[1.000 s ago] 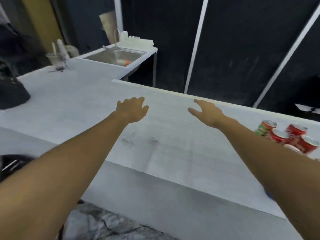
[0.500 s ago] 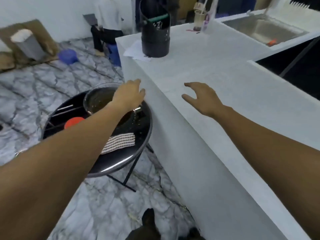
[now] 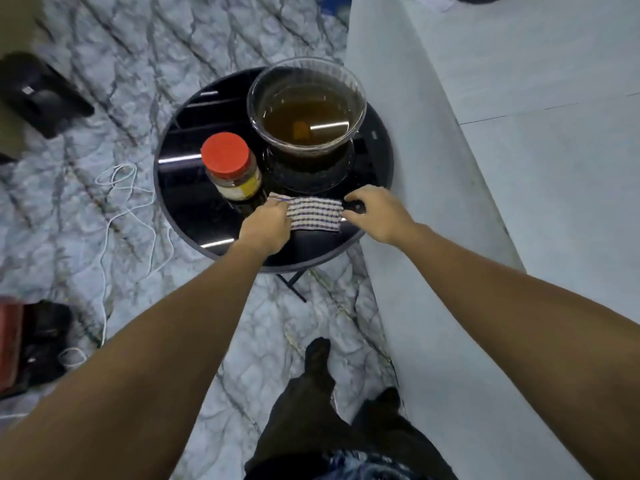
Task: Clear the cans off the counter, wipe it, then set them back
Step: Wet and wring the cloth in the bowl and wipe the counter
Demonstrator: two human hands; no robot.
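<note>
Near edge of the round black table (image 3: 194,209): left hand (image 3: 266,225) curled over one end of the striped cloth (image 3: 314,214), right hand (image 3: 377,214) with fingers loosely spread touching the other end, not closed on it. Behind the cloth, red-lidded jar (image 3: 232,168) with yellow label, writing unreadable; beyond, glass bowl (image 3: 306,102) of brown liquid. White counter (image 3: 519,133) just beside the table; cans out of view.

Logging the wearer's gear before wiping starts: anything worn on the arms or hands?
Nothing shows on either. The left hand and right hand are bare, with no gloves, rings or watch visible, and both forearms are uncovered right to the frame edge, so no sleeves appear. Lower down, only dark trousers show.
</note>
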